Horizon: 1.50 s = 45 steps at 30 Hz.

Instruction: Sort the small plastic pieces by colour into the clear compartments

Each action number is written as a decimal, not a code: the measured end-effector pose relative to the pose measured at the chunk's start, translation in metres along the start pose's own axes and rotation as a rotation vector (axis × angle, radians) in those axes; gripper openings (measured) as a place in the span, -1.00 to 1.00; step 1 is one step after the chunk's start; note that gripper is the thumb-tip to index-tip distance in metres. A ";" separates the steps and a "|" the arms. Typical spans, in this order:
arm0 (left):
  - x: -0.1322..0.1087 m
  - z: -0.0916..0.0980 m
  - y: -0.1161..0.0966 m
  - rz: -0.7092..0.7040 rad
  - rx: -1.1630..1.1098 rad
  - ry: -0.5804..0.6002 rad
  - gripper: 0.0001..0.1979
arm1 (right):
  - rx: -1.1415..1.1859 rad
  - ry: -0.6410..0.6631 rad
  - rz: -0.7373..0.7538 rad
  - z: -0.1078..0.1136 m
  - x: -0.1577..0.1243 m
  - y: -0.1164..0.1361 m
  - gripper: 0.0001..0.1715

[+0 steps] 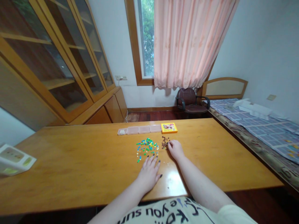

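Note:
My left hand point(149, 171) lies on the table with its fingers stretched out, just in front of a loose spread of small green, blue, yellow and white building bricks point(147, 143). To the right of that spread is a small pile of brown bricks point(164, 142). My right hand point(175, 149) is at the right side of the brown pile, fingers bent together at its edge. Whatever may be between those fingertips is too small to make out.
Behind the bricks, a clear plastic compartment tray point(139, 130) touches or nearly meets a yellow box point(169, 128). A white holder point(16, 160) stands at the left of the wooden table point(81, 161). Beyond are a chair point(192, 101), a bed point(257, 115) and a glass-fronted cabinet point(77, 62).

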<state>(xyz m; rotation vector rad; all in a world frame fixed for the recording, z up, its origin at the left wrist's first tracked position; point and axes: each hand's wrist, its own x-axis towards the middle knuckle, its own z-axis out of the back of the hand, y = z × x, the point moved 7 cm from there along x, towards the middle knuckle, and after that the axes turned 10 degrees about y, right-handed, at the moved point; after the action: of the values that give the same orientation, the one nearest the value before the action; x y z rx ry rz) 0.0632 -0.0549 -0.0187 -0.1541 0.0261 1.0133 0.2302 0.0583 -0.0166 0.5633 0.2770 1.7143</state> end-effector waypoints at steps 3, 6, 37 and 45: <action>0.027 -0.002 -0.006 -0.014 0.015 0.052 -0.42 | -0.020 -0.002 -0.015 -0.001 0.002 -0.002 -0.71; 0.057 -0.006 -0.003 -0.004 0.030 0.089 -0.35 | -0.042 -0.012 -0.009 -0.001 0.002 -0.003 -0.71; 0.063 0.002 0.048 0.217 -0.037 -0.106 -0.35 | -0.069 0.000 -0.003 -0.002 0.003 -0.002 -0.72; 0.064 0.012 0.043 0.135 -0.021 -0.142 -0.54 | -0.098 0.015 -0.016 -0.004 0.004 -0.002 -0.72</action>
<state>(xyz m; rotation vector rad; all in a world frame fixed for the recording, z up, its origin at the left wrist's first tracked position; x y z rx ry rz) 0.0599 0.0227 -0.0175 -0.1001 -0.1049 1.1574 0.2297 0.0636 -0.0199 0.4755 0.2061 1.7072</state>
